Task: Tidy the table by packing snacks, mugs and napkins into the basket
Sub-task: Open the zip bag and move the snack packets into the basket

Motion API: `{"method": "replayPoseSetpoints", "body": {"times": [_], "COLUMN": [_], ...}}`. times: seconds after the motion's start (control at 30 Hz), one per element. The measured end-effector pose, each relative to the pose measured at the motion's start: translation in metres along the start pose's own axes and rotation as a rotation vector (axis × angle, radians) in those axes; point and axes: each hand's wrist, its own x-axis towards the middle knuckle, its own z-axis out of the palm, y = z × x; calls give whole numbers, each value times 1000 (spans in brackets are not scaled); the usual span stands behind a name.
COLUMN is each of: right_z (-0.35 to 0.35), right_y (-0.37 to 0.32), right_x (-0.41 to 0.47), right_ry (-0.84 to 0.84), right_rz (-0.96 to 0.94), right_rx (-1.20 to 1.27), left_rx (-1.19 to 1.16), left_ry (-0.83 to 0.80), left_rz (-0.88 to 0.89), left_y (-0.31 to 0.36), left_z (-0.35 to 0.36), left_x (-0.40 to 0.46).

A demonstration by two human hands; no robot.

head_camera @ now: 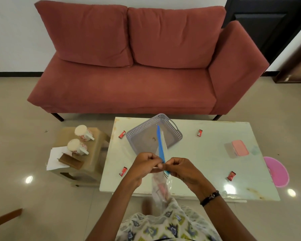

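Observation:
My left hand (144, 165) and my right hand (178, 168) both pinch the blue zip strip of a clear plastic bag (161, 188), which hangs down over the near table edge with something red inside. Behind the hands an empty grey perforated basket (172, 132) sits on the white table (207, 153). Several small red snack packets lie on the table: one left of the basket (122, 134), one at the near left (123, 171), one at the far right (200, 132) and one at the near right (231, 176). Two white mugs (83, 133) (76, 146) and white napkins (55, 160) rest on a side stool.
A clear box with a pink lid (238, 148) stands on the table's right side. A brown block (70, 160) lies on the napkins on the beige stool (94, 145). A red sofa (129, 66) stands behind the table, and a pink round stool (276, 171) at its right.

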Motion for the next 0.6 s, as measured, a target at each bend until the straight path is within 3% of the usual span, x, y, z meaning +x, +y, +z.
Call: {"method": "replayPoseSetpoints", "body": {"times": [0.2, 0.33, 0.47, 0.53, 0.6], "right_z": [-4, -5, -6, -4, 1], "right_y": [7, 13, 4, -5, -12], "right_x": [1, 2, 2, 5, 9], "right_ry": [-155, -105, -23, -62, -98], "right_rz": [156, 112, -85, -146, -202], "right_rx": [332, 283, -209, -581, -761], "left_rx": [47, 117, 326, 342, 351], "left_ry": [84, 102, 160, 167, 177], "left_rz": [127, 166, 225, 245, 258], "left_y": [-5, -6, -10, -10, -8], "left_z": [1, -1, -2, -1, -2], "left_x": [-1, 0, 1, 3, 8]}}
